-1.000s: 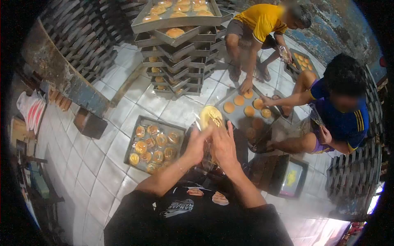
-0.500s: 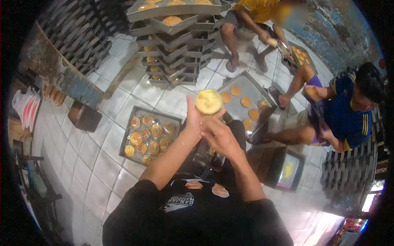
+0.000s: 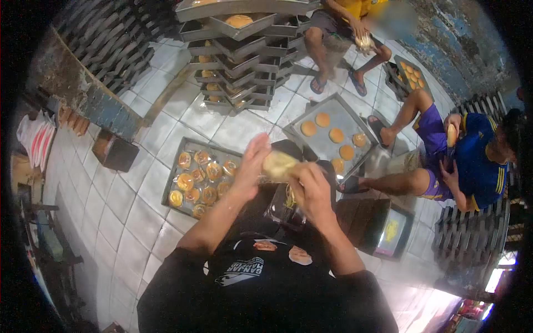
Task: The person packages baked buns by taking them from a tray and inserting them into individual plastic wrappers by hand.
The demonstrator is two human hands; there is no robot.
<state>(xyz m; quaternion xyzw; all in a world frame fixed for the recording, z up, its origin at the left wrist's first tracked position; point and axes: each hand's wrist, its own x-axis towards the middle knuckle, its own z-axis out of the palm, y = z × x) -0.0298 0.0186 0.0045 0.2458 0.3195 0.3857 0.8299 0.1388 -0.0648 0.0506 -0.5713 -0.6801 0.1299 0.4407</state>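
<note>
A round bun point(image 3: 278, 165) with a pale yellow face is tilted and blurred between my hands. My right hand point(image 3: 312, 191) pinches its near right edge with bent fingers. My left hand point(image 3: 251, 169) stands on its other side, fingers stretched and a little smeared; whether the palm touches the bun, I cannot tell. Below them, at my lap, is a clear container point(image 3: 282, 210) with some yellow matter in it. To the left, a metal tray point(image 3: 179, 208) carries several plastic-wrapped buns point(image 3: 214, 171). Plain buns point(image 3: 336, 135) lie on another tray point(image 3: 311, 152) ahead to the right.
A tall stack of metal trays point(image 3: 239, 69) stands ahead. One co-worker in a blue shirt point(image 3: 476, 161) sits at right holding a bun; another in a yellow shirt point(image 3: 363, 8) sits at the back. A box point(image 3: 115, 151) is on the tiled floor at left.
The bun has tipped from facing up to a slant, and my hands have moved apart around it. The yellow-shirted co-worker's hands have drawn back toward the body.
</note>
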